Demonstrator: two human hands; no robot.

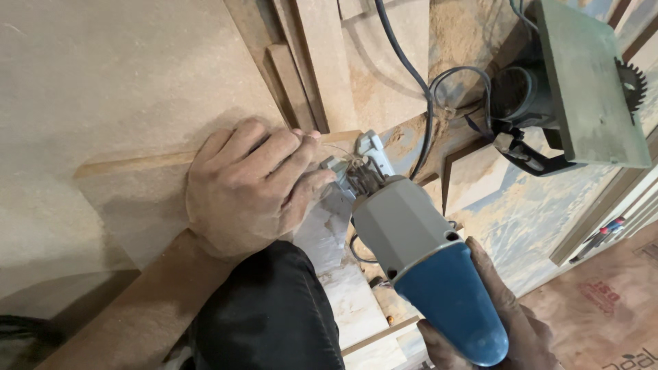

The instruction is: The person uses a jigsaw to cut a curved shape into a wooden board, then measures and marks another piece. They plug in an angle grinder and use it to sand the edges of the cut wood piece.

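Observation:
My left hand (250, 185) rests on a large brown fibreboard panel (116, 89), fingers curled over a thin wooden strip (144, 163) that lies across it. Its fingertips touch the metal nose of a power tool. My right hand (510, 329) grips the blue rear handle of that grey-and-blue handheld power tool (411, 247), whose front end (360, 168) meets the end of the strip. A fine wire or blade shows at the tool's nose, too small to make out.
A circular saw (576, 82) with a green base plate lies on its side at upper right, its black cord (411, 75) looping across the dusty bench. Wooden offcuts (295, 75) lie beyond my left hand. Sawdust covers the surface. Printed floor sheeting (603, 301) shows at lower right.

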